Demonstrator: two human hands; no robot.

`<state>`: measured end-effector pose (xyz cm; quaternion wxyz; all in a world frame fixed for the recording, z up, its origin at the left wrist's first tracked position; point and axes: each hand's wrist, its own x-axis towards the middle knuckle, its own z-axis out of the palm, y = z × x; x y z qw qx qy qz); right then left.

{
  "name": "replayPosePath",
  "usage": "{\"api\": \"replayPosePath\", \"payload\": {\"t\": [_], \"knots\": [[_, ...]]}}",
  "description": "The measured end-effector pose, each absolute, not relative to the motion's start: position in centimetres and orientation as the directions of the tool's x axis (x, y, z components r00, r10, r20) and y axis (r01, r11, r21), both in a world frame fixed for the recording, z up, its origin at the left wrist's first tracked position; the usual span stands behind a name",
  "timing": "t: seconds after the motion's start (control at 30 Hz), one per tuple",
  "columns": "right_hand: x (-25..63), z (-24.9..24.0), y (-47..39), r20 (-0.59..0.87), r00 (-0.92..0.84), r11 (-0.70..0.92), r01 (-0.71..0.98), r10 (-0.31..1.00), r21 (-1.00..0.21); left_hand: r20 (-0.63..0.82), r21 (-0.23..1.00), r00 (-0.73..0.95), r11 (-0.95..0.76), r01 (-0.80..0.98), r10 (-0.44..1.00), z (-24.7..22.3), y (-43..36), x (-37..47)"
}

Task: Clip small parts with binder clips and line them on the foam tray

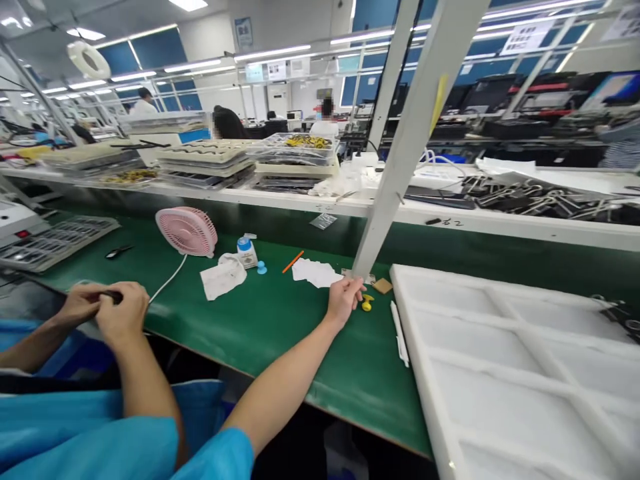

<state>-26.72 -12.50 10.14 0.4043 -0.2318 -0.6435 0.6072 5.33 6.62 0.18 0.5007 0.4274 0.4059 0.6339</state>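
Note:
My left hand [344, 301] reaches over the green bench mat [240, 333], at the foot of the slanted white post [387, 200]. Its fingers are curled together, and what is between them is too small to make out. White paper [316, 272] lies just left of it, with an orange stick [293, 262] beyond. Close to my fingertips on the right are a yellow knobbed piece [367, 303] and a small tan block [383, 286]. My right hand is out of view.
At the left, a co-worker's hands [123, 310] hold a dark item. A pink fan [187, 231], a blue-capped bottle [247, 253] and crumpled paper [223, 277] stand or lie mid-left. At the right are a white pen [399, 333] and a large divided white tray [425, 373].

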Motion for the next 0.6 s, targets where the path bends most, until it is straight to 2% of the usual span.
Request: {"api": "replayPosePath", "payload": {"t": [0.1, 0.4, 0.6], "knots": [[-34.2, 6.9, -14.8, 0.248, -0.529, 0.09, -0.306, 0.812, -0.948, 0.122, 0.944, -0.131, -0.155, -0.292, 0.984, 0.0, 6.2, 5.3], [-32.3, 5.9, -14.2, 0.235, -0.483, 0.053, -0.361, 0.843, -0.931, 0.043, 0.982, -0.181, -0.075, -0.173, 0.982, -1.5, 6.4, 5.7], [-25.8, 4.7, -13.7, 0.321, -0.564, 0.267, -0.179, 0.761, -0.947, 0.078, 0.988, -0.129, -0.094, -0.12, 0.989, -1.3, 6.0, 5.5]]}}
